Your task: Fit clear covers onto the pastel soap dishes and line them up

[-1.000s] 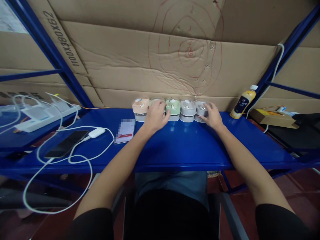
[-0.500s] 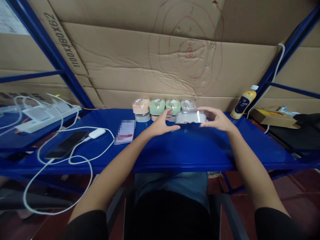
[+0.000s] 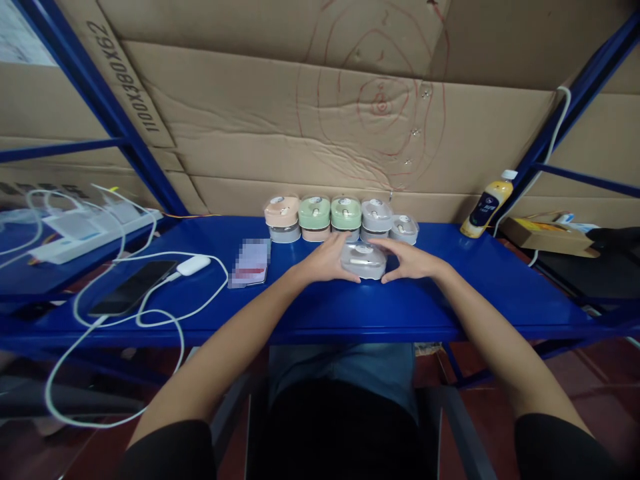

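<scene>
A grey lidded box [image 3: 364, 263] with a clear domed top is in front of me, low over the blue tabletop or on it; I cannot tell which. My left hand [image 3: 330, 260] curves round its left side, thumb at the front and fingers behind. From the right, my right hand [image 3: 409, 259] wraps the other side in the same way. Behind them stands a row of similar boxes stacked in twos: a peach box [image 3: 281, 212], two green boxes [image 3: 315, 212] and a grey box [image 3: 377, 215] on top. A single grey box [image 3: 404, 229] ends the row.
A phone [image 3: 250, 262] with a blurred screen lies left of the boxes. Further left are a dark phone [image 3: 134, 288], white cables, a white charger [image 3: 194, 265] and a power strip [image 3: 95, 237]. A juice bottle [image 3: 487, 205] stands at right. Cardboard [image 3: 240, 113] backs the table.
Both hands have brought the grey box left and closer to me, and lower. The grey boxes at the right end of the row now show. My left hand has closed in on the held box.
</scene>
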Demonstrator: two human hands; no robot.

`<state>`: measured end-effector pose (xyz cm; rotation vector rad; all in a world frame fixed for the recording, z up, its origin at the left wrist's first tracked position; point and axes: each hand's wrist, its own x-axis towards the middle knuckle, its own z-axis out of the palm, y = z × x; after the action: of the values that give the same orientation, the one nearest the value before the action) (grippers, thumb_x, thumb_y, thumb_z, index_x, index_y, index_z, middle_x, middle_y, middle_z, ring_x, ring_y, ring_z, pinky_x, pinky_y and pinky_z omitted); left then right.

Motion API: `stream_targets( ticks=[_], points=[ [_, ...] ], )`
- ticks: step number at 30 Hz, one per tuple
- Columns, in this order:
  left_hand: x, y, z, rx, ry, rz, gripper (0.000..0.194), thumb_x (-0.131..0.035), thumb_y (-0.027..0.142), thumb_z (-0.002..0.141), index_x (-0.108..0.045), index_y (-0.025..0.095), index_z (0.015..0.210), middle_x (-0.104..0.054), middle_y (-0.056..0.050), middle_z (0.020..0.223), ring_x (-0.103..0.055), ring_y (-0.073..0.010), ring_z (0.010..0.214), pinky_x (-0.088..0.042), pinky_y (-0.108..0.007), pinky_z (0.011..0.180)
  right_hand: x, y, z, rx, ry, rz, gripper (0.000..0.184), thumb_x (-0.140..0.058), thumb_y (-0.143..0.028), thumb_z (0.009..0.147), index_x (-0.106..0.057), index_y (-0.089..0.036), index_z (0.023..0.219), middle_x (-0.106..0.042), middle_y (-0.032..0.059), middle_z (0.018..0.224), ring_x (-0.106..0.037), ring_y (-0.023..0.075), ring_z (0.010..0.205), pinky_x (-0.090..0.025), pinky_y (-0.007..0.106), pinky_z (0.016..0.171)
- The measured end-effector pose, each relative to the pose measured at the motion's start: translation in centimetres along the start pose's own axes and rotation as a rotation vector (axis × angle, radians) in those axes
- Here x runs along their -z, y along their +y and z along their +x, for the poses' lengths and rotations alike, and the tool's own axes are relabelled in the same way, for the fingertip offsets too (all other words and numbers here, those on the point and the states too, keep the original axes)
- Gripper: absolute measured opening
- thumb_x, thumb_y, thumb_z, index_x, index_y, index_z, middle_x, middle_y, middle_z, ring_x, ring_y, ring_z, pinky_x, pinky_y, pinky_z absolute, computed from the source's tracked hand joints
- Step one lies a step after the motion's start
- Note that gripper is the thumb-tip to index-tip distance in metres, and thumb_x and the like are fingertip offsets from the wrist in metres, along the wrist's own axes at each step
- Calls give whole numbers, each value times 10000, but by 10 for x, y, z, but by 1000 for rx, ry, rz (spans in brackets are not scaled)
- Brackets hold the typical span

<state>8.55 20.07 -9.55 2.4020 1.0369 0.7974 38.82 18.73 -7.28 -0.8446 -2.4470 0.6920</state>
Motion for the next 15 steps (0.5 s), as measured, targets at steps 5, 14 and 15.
stream_targets(
  ticks=[5, 14, 15],
  points=[
    [-17, 11, -4, -60, 19, 75, 1375, -1022, 719, 557, -386, 210, 1665, -545, -245, 1537, -565, -530, 1445, -485, -703, 1179, -10, -8, 6, -11, 81, -149, 1232, -1004, -670, 651, -478, -269, 1690, -535, 167, 1700, -511, 452, 1557, -390, 642, 1321],
    [-5, 0, -2, -153, -48, 19, 1338, -1008, 662, 622, -349, 220, 1700, -566, -262, 1585, -574, -477, 1470, -506, -647, 1170, -20, -27, 13, -26, 165, -189, 955, -893, -659, 781, -586, -271, 1598, -691, 151, 1520, -669, 424, 1361, -521, 619, 1197],
    [-3, -1, -2, -161, -46, 25, 1321, -1015, 648, 617, -372, 230, 1692, -574, -251, 1582, -578, -472, 1466, -507, -642, 1171, -13, -27, 10, -33, 192, -177, 888, -869, -650, 810, -612, -269, 1569, -706, 149, 1497, -681, 417, 1340, -527, 620, 1185]
  ],
)
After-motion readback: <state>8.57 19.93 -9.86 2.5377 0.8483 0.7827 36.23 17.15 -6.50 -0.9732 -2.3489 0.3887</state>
